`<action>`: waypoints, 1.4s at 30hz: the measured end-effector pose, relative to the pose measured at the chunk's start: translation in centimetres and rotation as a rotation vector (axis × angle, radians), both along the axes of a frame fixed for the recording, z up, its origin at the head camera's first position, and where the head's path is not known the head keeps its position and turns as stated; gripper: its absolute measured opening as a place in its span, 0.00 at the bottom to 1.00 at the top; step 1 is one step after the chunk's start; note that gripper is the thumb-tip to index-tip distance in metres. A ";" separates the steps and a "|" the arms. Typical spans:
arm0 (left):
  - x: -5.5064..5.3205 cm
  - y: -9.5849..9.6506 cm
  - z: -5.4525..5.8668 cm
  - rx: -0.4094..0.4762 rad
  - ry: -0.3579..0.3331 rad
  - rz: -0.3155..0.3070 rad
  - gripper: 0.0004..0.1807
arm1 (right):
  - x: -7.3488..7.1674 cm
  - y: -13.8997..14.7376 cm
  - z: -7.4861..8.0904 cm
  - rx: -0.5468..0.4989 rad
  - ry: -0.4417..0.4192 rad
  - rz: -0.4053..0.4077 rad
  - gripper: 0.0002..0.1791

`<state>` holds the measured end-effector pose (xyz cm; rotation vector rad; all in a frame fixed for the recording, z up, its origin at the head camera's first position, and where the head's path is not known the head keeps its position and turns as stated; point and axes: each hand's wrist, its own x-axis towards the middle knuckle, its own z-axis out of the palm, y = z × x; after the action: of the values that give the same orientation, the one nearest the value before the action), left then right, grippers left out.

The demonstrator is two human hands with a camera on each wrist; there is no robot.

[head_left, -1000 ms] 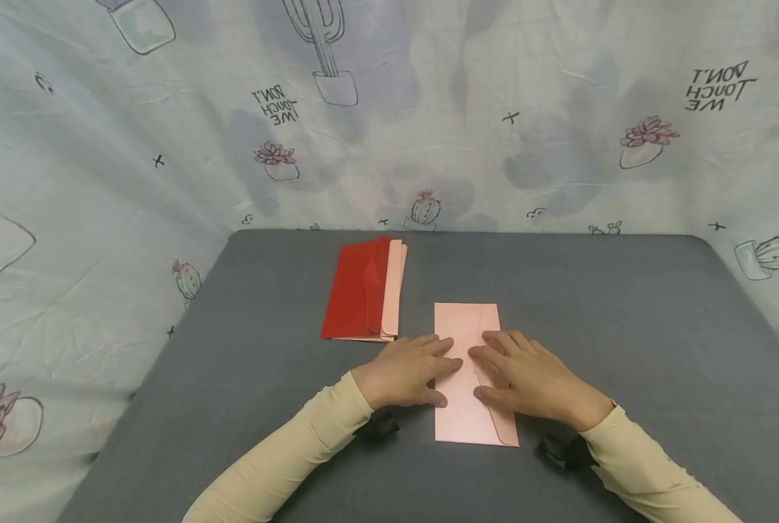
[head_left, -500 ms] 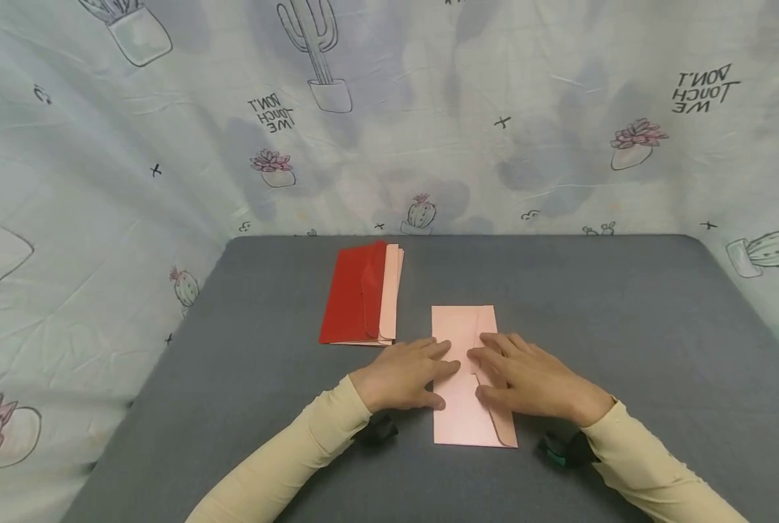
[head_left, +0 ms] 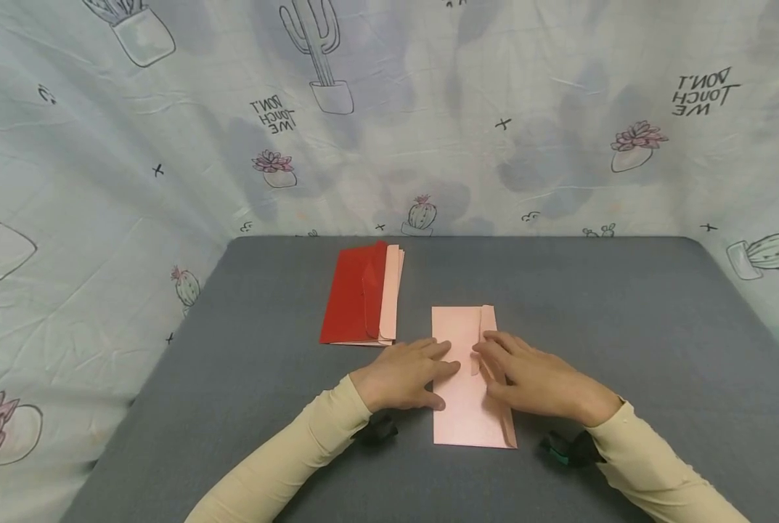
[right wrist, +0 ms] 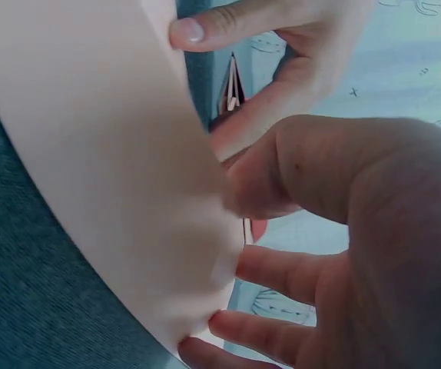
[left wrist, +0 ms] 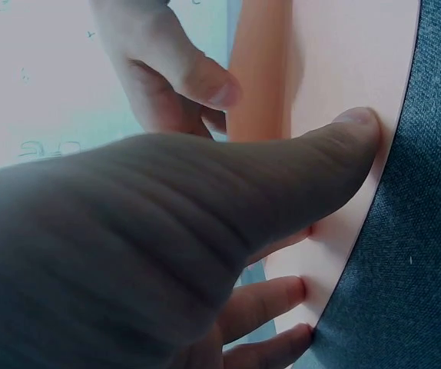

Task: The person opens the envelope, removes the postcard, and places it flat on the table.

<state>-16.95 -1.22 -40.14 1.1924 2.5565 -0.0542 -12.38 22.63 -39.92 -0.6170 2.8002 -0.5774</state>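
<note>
A pink envelope (head_left: 457,428) lies lengthwise on the grey table, its long flap (head_left: 508,427) along the right side and raised from the body. My left hand (head_left: 405,374) rests on the envelope's left part with fingers spread; in the left wrist view its thumb (left wrist: 336,150) presses near the paper's edge. My right hand (head_left: 542,378) is over the flap side, thumb and fingertips at the flap's edge. The right wrist view shows the lifted flap (right wrist: 121,169) bowing broadly, with the right fingers (right wrist: 282,269) extended against its edge.
Behind and left of the hands lies a stack, with a red envelope (head_left: 353,294) on top and pink envelopes (head_left: 390,298) showing beneath. A cactus-print curtain (head_left: 389,131) hangs behind the grey table (head_left: 592,290). Dark wrist devices (head_left: 568,449) sit beneath both wrists.
The flap, lying nearly flat half a second ago, now stands raised. My right hand has shifted slightly right with it. My left hand stays in place on the envelope.
</note>
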 end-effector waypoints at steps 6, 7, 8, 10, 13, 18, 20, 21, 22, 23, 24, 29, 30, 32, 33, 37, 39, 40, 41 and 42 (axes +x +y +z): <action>0.0 -0.2 -0.1 0.004 0.003 0.002 0.36 | 0.0 0.5 0.7 -0.031 0.045 -0.002 0.29; -0.1 -0.2 -0.1 0.005 0.002 0.003 0.36 | 0.1 0.6 0.8 -0.028 0.081 0.009 0.27; -0.1 -0.2 -0.1 0.006 0.001 0.005 0.36 | 0.1 0.7 0.8 -0.024 0.123 0.025 0.26; -0.1 -0.2 -0.1 0.009 -0.001 0.009 0.36 | 0.1 0.9 0.8 -0.004 0.188 0.056 0.23; -0.1 -0.2 -0.2 0.012 0.002 0.006 0.36 | 0.1 1.1 0.8 0.027 0.231 0.086 0.21; -0.1 -0.2 -0.2 0.012 0.007 -0.004 0.36 | 0.0 1.3 0.5 0.086 0.252 0.075 0.22; -0.1 -0.2 -0.2 0.009 0.006 -0.005 0.36 | 0.0 1.4 0.4 0.106 0.265 0.070 0.23; -0.1 -0.1 -0.2 0.008 0.006 -0.004 0.36 | -0.1 1.5 0.4 0.115 0.270 0.066 0.22; -0.2 -0.1 -0.2 0.008 0.006 -0.004 0.36 | -0.1 1.6 0.3 0.120 0.274 0.062 0.22; -0.2 -0.1 -0.2 0.008 0.004 -0.003 0.36 | -0.2 1.6 0.3 0.124 0.275 0.059 0.21; -0.2 -0.1 -0.2 0.009 0.003 -0.004 0.36 | -0.2 1.7 0.2 0.128 0.272 0.054 0.20; -0.2 -0.1 -0.2 0.015 -0.009 -0.001 0.35 | -0.3 1.7 0.0 0.124 0.232 0.028 0.17; -0.2 -0.1 -0.2 0.017 -0.012 0.000 0.35 | -0.3 1.7 -0.1 0.121 0.228 0.023 0.17; -0.2 -0.1 -0.1 0.017 -0.014 0.002 0.35 | -0.4 1.7 -0.3 0.122 0.242 0.023 0.16; -0.1 -0.1 -0.1 0.018 -0.013 0.001 0.35 | -0.4 1.6 -0.4 0.126 0.259 0.029 0.16; -0.1 -0.2 0.0 0.016 -0.002 -0.004 0.35 | -0.3 1.1 -1.0 0.127 0.309 0.035 0.22; -0.1 -0.2 0.0 0.013 0.004 -0.007 0.35 | -0.3 0.8 -1.2 0.126 0.320 0.031 0.24; -0.1 -0.1 0.0 0.012 0.006 -0.008 0.35 | -0.2 0.7 -1.3 0.123 0.321 0.023 0.25; -0.1 -0.1 0.0 0.013 0.005 -0.008 0.35 | -0.2 0.5 -1.4 0.125 0.326 0.018 0.24; -0.1 -0.1 -0.1 0.013 0.003 -0.007 0.35 | -0.2 0.4 -1.4 0.126 0.330 0.012 0.23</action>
<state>-17.05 -1.35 -40.21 1.2071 2.5592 -0.0416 -12.56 23.07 -41.35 -0.7636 3.1043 -0.3167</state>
